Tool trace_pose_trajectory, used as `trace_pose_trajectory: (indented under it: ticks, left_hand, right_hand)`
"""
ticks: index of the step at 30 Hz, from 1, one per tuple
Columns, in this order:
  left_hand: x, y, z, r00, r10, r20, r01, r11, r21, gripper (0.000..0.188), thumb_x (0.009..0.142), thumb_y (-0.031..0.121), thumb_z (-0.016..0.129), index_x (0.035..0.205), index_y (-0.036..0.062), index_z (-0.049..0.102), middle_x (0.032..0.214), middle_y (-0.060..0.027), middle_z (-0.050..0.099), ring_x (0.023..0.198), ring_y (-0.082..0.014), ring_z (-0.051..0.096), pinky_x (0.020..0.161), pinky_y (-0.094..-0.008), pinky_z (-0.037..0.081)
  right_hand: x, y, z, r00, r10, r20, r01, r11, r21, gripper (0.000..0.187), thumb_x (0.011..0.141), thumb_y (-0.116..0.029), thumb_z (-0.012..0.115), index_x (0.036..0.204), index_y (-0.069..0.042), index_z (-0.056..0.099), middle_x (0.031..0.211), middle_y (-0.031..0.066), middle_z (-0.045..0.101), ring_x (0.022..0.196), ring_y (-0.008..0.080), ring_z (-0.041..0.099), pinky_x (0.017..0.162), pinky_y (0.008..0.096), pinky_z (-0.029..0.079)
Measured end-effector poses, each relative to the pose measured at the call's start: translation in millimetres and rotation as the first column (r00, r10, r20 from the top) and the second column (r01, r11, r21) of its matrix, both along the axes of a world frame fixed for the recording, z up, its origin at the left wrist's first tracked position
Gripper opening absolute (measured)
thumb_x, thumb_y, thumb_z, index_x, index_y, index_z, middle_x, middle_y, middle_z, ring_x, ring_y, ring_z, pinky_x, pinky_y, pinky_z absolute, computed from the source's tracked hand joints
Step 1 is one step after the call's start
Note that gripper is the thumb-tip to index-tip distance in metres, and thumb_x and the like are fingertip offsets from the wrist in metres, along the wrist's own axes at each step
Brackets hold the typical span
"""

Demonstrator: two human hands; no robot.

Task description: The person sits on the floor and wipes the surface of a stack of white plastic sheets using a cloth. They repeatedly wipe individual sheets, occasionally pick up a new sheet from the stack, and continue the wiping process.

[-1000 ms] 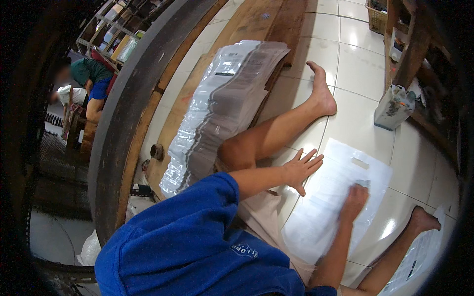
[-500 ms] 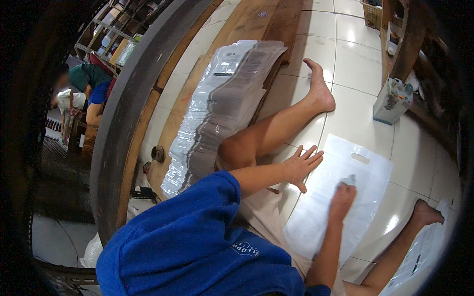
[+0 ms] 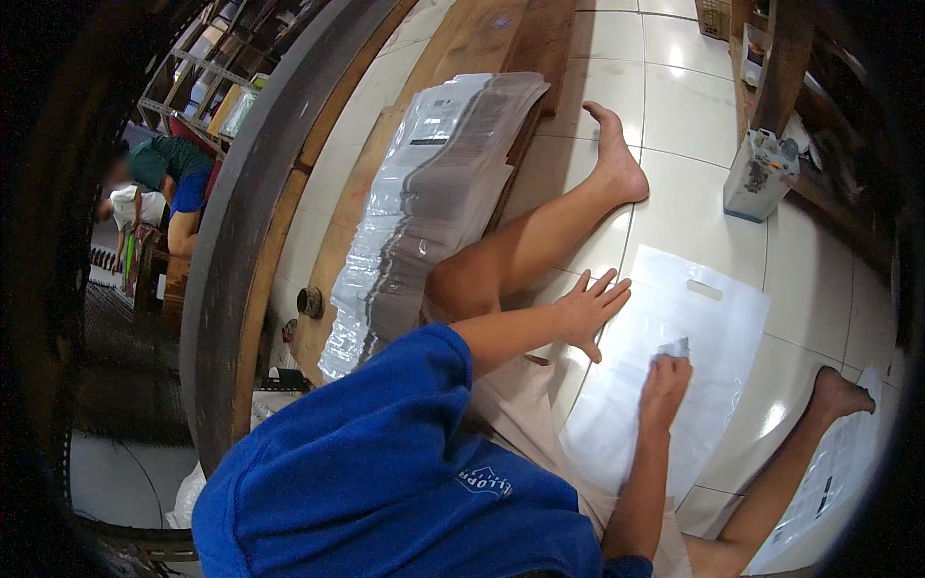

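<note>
A white plastic bag (image 3: 718, 361) with a cut-out handle lies flat on the tiled floor between my legs. My left hand (image 3: 592, 312) rests palm down at the bag's left edge, fingers spread. Over the middle of the bag, my right hand (image 3: 665, 387) is closed around a small crumpled grey cloth (image 3: 672, 351), pressed to the plastic. Part of the cloth is hidden under the fingers.
A long fanned stack of clear and white plastic bags (image 3: 424, 193) lies on wooden boards (image 3: 472, 43) to my left. More printed bags (image 3: 819, 482) lie beyond my right leg. A square metal can (image 3: 761, 175) stands by a wooden frame at the right. Two people work at far left.
My right hand, blurred before, has moved slightly toward me over the bag with the cloth. The left hand stays spread in place. The whole view has shifted a little.
</note>
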State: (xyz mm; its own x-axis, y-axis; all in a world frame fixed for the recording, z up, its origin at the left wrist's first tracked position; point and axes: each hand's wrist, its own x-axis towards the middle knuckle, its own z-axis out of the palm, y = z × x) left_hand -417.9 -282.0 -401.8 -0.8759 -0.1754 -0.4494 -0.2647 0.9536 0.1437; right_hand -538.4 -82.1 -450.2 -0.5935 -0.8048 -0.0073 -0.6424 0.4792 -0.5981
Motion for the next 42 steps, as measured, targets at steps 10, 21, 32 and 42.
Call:
trace_pose_trajectory:
  ticks: [10, 21, 32, 42]
  left_hand:
    - [3.5, 2.6, 0.2, 0.998, -0.011, -0.065, 0.01, 1.0, -0.005, 0.12, 0.058, 0.054, 0.075, 0.142, -0.0046, 0.013, 0.15, -0.0194, 0.01, 0.138, -0.0397, 0.006, 0.108, -0.0598, 0.017]
    - [5.9, 2.5, 1.0, 0.998, -0.013, -0.063, 0.011, 0.999, -0.032, 0.12, 0.056, 0.055, 0.076, 0.141, -0.0049, 0.016, 0.15, -0.0195, 0.012, 0.138, -0.04, 0.008, 0.105, -0.06, 0.023]
    - [1.1, 2.0, 0.9, 0.999, -0.016, -0.031, 0.015, 0.999, -0.043, 0.123, 0.057, 0.061, 0.073, 0.143, -0.0022, 0.013, 0.152, -0.0155, 0.008, 0.14, -0.0372, 0.004, 0.107, -0.0595, 0.017]
    - [0.8, 9.5, 16.1, 0.997, 0.02, -0.079, -0.019, 1.0, 0.005, 0.119, 0.056, 0.051, 0.077, 0.141, -0.0043, 0.016, 0.149, -0.0215, 0.012, 0.138, -0.0399, 0.01, 0.107, -0.0588, 0.02]
  right_hand:
    - [-118.5, 71.7, -6.9, 0.942, -0.324, -0.088, 0.31, 0.939, -0.147, 0.016, 0.081, -0.008, 0.059, 0.093, 0.003, 0.059, 0.093, 0.0195, 0.054, 0.09, 0.0337, 0.051, 0.084, 0.0417, 0.041]
    - [-114.0, 92.0, -9.6, 0.923, -0.355, -0.149, 0.357, 0.934, -0.012, 0.015, 0.081, -0.005, 0.053, 0.092, 0.004, 0.058, 0.092, 0.0205, 0.05, 0.089, 0.0367, 0.049, 0.083, 0.0447, 0.04]
    - [47.8, 22.4, -13.1, 0.989, -0.098, 0.111, 0.098, 0.995, 0.006, 0.014, 0.084, -0.006, 0.051, 0.093, 0.003, 0.056, 0.098, 0.0224, 0.051, 0.093, 0.036, 0.049, 0.084, 0.0433, 0.041]
    - [-85.2, 119.9, -0.5, 0.923, -0.366, -0.118, 0.36, 0.93, -0.072, 0.013, 0.076, 0.0, 0.06, 0.088, 0.004, 0.058, 0.089, 0.0185, 0.052, 0.085, 0.0345, 0.052, 0.079, 0.0414, 0.042]
